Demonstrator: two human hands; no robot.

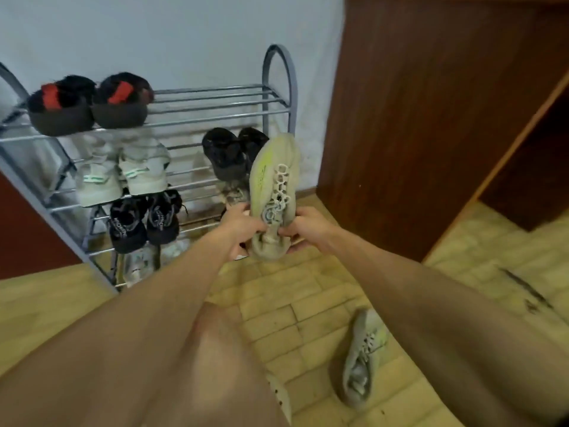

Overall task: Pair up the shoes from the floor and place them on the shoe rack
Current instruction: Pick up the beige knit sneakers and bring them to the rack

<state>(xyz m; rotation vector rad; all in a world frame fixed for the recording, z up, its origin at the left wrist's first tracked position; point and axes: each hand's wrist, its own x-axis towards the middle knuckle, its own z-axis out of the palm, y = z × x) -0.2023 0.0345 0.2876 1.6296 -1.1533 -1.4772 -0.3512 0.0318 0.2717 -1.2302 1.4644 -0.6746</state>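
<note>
Both my hands hold one pale grey-green sneaker (275, 180) toe-up in front of the metal shoe rack (278, 87). My left hand (241, 224) grips its heel from the left, and my right hand (303, 228) grips it from the right. Its matching sneaker (363, 359) lies on the tiled floor at the lower right. On the rack sit a black-and-red pair (89, 101) on top, a white pair (123, 171) and a dark pair (232, 152) on the second shelf, and a black pair (143, 220) below.
A brown wooden cabinet (431, 118) stands right of the rack. A light shoe (135, 266) sits on the rack's bottom shelf. Part of another pale shoe (281, 396) shows by my knee. A dark smear (526, 291) marks the floor at right.
</note>
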